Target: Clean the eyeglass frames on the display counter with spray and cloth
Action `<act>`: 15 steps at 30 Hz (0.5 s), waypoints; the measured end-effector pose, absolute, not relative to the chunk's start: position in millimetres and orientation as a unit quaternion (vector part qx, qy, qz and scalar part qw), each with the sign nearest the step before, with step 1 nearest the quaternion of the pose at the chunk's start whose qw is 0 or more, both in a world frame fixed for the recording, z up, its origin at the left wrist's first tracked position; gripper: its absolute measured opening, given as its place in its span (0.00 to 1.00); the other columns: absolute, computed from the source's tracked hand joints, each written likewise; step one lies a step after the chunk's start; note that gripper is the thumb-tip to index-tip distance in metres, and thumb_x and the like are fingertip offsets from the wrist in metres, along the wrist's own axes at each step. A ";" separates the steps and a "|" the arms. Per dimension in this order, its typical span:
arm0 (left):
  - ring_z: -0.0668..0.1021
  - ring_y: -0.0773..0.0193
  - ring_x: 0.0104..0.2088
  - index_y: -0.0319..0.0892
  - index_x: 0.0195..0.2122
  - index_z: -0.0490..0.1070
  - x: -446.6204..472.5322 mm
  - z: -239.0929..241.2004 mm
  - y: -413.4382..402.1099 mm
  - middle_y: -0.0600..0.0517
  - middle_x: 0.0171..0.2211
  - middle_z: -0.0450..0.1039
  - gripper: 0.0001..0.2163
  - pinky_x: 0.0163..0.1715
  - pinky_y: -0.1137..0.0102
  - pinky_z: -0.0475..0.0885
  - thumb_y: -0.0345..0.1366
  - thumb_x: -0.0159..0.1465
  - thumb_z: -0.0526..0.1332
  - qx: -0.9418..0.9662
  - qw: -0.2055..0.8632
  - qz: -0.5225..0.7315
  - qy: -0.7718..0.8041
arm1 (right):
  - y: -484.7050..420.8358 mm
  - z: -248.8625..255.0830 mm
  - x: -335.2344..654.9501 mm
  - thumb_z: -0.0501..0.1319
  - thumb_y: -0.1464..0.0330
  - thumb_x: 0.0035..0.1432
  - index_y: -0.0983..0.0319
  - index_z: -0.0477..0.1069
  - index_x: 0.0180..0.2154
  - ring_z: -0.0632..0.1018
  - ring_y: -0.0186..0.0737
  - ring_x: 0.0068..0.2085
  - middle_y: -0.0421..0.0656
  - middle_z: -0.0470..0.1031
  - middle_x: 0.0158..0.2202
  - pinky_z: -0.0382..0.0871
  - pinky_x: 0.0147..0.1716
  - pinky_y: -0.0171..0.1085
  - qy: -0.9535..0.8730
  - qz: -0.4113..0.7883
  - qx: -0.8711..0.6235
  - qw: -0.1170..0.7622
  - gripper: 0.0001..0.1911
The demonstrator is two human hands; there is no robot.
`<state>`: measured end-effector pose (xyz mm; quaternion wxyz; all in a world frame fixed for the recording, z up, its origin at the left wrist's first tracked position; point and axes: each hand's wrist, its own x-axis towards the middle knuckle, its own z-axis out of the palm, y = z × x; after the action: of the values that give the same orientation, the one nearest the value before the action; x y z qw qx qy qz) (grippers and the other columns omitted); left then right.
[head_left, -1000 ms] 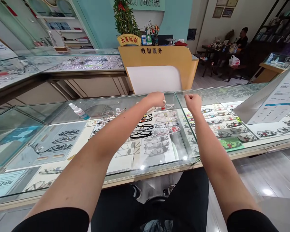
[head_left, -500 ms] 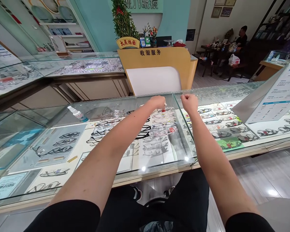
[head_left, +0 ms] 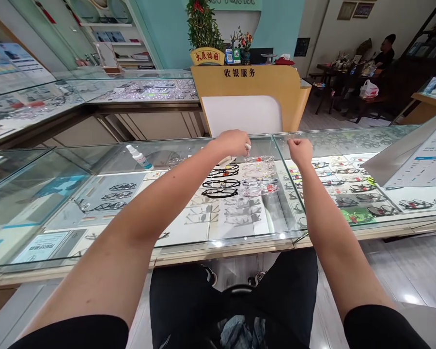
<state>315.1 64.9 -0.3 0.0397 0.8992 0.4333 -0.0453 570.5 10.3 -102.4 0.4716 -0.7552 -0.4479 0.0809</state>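
My left hand (head_left: 233, 142) is closed over the far part of the glass counter (head_left: 189, 248). A small whitish, cloth-like bit (head_left: 247, 146) pokes out of its fingers, and a pale edge shows below the hand. My right hand (head_left: 301, 151) is curled into a fist at the counter's far side, right of the seam between the glass panes; whether anything is inside it is hidden. Under the glass, between my arms, lie black-framed glasses (head_left: 221, 189) and clear-framed glasses (head_left: 259, 186) in rows. A white spray bottle (head_left: 139, 157) with a blue label is left of my left hand.
A folded white sign (head_left: 427, 157) stands on the counter at right. Beyond is a yellow cashier desk (head_left: 247, 82) with a plant (head_left: 205, 31). Another glass case (head_left: 141, 92) runs along the left. A person (head_left: 385, 52) sits far back right. Blue-grey cloth (head_left: 240, 332) is at my lap.
The view has shifted, so the counter appears farther right and slightly higher. Against the counter, my left hand has moved left. My right fist stays near the pane seam.
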 end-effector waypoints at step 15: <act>0.84 0.47 0.42 0.45 0.35 0.84 218.1 -39.9 -22.0 0.42 0.39 0.86 0.07 0.34 0.63 0.64 0.40 0.62 0.67 0.900 0.031 -0.153 0.406 | 3.7 -104.0 564.1 0.65 0.65 0.63 0.55 0.50 0.20 0.50 0.34 0.26 0.32 0.46 0.19 0.48 0.29 0.43 -0.460 0.089 -0.744 0.477 0.26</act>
<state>218.1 -22.0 -39.9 0.0306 0.9003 0.4062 -0.1534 564.1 3.7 -104.0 0.4766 -0.7440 -0.4597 0.0887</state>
